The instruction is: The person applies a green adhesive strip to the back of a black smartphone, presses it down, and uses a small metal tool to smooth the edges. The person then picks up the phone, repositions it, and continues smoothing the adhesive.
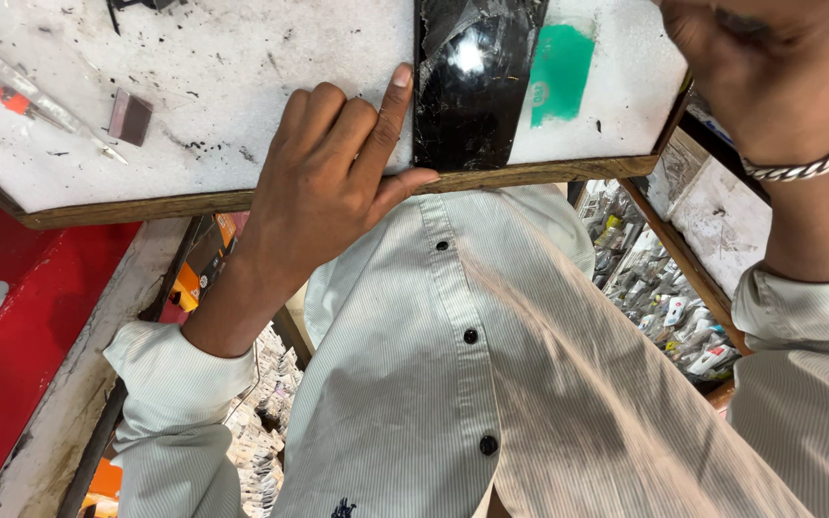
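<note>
A white work board (242,67) with a bare wooden edge fills the upper part of the view, its face stained and speckled with black marks. All places below are given from this board. Below its near edge hangs the person's pale striped shirt (491,384) with dark buttons. Under the board's left corner a red panel (21,326) slopes away, and under its right corner sit shelves crowded with small packaged parts (664,307).

On the board's right half, reaching to the near edge, lies a black glossy phone panel (467,86), its top cracked and catching glare. Just to its right on the board is a green patch (560,72). Toward the board's left side lie a small dark rectangular piece (130,116) and a slim tool with a red grip (21,96).

The left hand (328,182) rests at the board's near edge, fingers curled; its index finger lies along the panel's left side and the thumb touches the lower left corner, steadying rather than clasping it.

The right hand (769,77), with a metal bracelet (817,163) at the wrist, hovers at the board's right corner, apart from the panel. Whether it holds anything cannot be told.
</note>
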### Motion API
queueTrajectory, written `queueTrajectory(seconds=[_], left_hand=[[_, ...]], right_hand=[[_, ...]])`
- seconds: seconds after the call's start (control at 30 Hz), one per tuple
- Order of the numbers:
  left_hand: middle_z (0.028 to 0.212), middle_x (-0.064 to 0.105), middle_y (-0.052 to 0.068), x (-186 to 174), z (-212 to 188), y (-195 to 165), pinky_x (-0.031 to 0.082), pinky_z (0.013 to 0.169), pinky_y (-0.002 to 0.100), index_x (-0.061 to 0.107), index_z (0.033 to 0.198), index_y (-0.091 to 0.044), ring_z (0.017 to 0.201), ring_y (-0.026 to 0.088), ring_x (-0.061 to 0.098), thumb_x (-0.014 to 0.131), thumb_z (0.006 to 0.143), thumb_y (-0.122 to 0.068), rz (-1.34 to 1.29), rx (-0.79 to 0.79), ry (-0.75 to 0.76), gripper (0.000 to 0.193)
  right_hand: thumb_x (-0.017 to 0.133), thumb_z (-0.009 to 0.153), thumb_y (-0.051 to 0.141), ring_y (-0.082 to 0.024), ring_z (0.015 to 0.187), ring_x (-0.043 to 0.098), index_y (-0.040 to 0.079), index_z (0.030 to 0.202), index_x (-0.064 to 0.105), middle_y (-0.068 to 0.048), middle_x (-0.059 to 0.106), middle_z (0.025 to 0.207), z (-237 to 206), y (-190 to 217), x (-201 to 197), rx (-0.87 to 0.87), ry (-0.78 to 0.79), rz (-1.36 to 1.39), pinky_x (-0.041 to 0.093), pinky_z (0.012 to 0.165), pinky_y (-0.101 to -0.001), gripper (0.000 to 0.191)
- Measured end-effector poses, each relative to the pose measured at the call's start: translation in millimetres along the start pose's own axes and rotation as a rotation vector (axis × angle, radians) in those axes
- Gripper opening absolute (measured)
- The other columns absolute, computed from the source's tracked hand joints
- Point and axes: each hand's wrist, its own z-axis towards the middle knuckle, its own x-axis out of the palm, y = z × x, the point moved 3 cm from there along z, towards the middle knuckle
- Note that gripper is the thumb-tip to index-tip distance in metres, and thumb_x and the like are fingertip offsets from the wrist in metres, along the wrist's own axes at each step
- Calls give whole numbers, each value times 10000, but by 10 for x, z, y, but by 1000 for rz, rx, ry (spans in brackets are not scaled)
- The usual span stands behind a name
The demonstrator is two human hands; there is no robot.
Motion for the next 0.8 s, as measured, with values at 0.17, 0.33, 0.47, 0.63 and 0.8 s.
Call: queueTrajectory(seconds=[0.17,0.33,0.47,0.63,0.8], left_hand=[[959,489,43,4,-8,4,441,866,369,432,1549,70,954,223,455,798,1019,-535,15,6,-2,884],[946,489,38,26,-10,12,441,862,367,435,1564,62,944,217,452,800,1020,-546,14,10,0,894],[958,496,40,22,-17,8,445,872,366,428,1569,61,958,219,459,797,1021,-543,13,6,1,895],[961,497,42,13,-12,5,443,870,366,432,1565,67,963,221,461,797,1028,-540,26,15,-3,889],[947,490,42,5,-3,15,442,856,367,440,1563,68,948,220,456,803,1022,-534,2,11,2,887]], right_hand=[[696,850,-43,-264,1006,562,41,1278,707,-119,568,1156,1,27,30,-29,2,-5,469,860,-375,436],[706,842,-47,-262,1003,560,37,1255,716,-114,575,1144,-9,49,55,-40,0,-14,466,859,-373,422],[715,836,-49,-261,1001,559,35,1237,722,-110,580,1134,-10,58,62,-44,-5,-14,463,857,-372,410],[726,828,-52,-260,998,557,31,1214,731,-105,586,1121,-9,60,65,-50,-8,-17,460,855,-371,395],[737,820,-56,-259,995,556,27,1192,739,-100,592,1109,-22,60,46,-54,0,-22,457,854,-369,381]])
